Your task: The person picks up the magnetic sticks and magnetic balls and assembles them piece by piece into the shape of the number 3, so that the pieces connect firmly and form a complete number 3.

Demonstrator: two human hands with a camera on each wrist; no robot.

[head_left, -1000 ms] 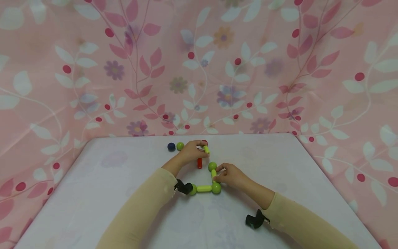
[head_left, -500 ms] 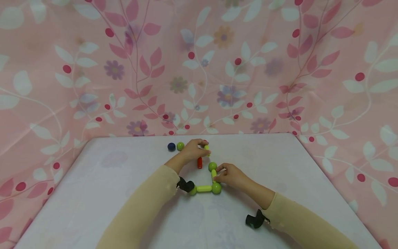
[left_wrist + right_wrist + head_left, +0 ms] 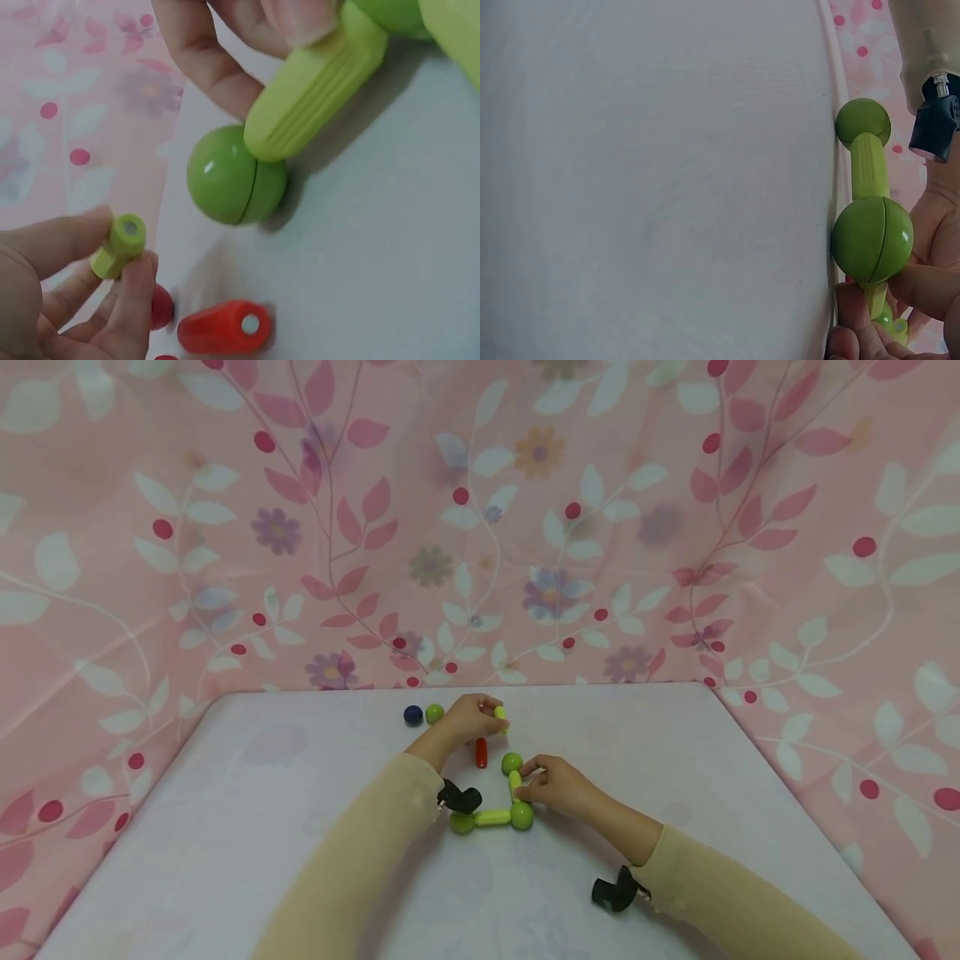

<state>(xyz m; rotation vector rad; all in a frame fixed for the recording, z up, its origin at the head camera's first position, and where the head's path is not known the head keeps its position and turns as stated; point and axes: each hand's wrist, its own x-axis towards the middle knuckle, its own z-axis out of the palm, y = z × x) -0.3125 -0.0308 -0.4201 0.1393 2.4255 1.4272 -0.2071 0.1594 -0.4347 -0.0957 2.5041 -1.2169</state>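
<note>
My left hand pinches a yellow-green magnetic stick between thumb and fingers, above the back of the table. In the left wrist view, that stick's silver end faces the camera. Nearer by, an L-shaped chain lies on the table: green balls at the corner and both ends, joined by two yellow-green sticks. The chain's upright-running stick is pinched by my right hand. The chain's far green ball sits a short gap away from the held stick.
A red magnetic stick lies left of the chain. Close to my left hand is a red ball, partly hidden. Farther left at the back are a dark blue ball and a green ball. A floral curtain stands behind the table.
My left forearm and hand have shifted slightly to the right with the yellow-green stick. My right hand stays in place on the chain.
</note>
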